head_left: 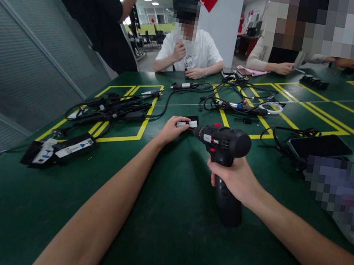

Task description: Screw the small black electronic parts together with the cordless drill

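My right hand (236,177) is wrapped round the grip of a black cordless drill (225,145) with red markings, held above the green table (163,220) with its nose pointing left. My left hand (171,129) pinches a small black part with a white label (188,123) right at the drill's chuck, resting on the table. Both forearms reach in from the near edge.
A pile of black tools and cables (114,107) lies on yellow floor-tape squares at left, flat black packs (60,150) nearer. More cables and a white ring (275,107) sit mid-table, a tablet (319,146) at right. Several people sit or stand at the far side.
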`<state>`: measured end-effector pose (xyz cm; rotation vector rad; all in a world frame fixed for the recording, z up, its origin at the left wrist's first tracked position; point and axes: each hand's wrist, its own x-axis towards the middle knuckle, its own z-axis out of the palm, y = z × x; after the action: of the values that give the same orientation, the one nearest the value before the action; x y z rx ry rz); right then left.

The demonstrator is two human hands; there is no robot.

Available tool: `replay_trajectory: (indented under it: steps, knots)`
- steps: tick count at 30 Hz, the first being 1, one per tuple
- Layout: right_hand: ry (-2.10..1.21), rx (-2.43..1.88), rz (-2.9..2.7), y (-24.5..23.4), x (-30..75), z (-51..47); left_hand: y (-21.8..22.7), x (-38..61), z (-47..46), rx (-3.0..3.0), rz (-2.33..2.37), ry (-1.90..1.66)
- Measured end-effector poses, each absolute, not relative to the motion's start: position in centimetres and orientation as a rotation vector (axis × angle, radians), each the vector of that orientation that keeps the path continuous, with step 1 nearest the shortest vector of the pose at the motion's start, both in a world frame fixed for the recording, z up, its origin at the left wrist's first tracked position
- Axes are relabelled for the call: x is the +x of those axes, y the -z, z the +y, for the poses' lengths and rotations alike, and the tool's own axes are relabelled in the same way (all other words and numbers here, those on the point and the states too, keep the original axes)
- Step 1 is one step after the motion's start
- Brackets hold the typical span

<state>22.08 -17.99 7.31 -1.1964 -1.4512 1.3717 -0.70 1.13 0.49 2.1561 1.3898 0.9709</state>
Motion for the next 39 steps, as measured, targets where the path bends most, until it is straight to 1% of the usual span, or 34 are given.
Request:
replay_trajectory:
  steps: [39]
  knots:
    - [-1.343,-1.2,-1.444,-7.13,22.08,-18.1,0.06,-1.17,1.64,2.234,1.321,-0.986]
